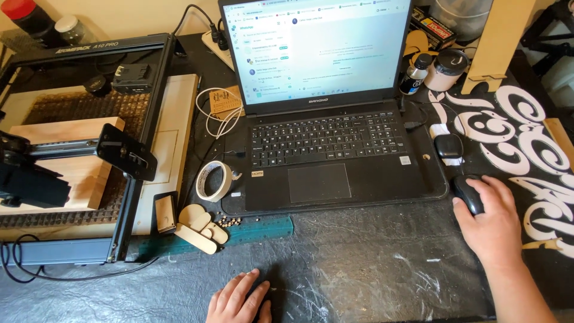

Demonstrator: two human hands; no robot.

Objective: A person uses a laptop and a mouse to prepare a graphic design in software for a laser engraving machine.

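Mouse (467, 192), black: being covered and grasped by the right hand (491, 222), just right of the open laptop (326, 128). Left hand (238, 300): being rested flat, fingers released, on the dark worktop (371, 263) below the laptop. Tape roll (213, 180) and wooden cut-outs (200, 227): being kept left of the laptop.

Black computer mouse (467, 194) on dark tabletop right of laptop; rear half covered, front exposed

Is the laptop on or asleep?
On. The laptop has its lid up and its screen lit, showing a pale app window. The right hand rests on the black mouse beside it.
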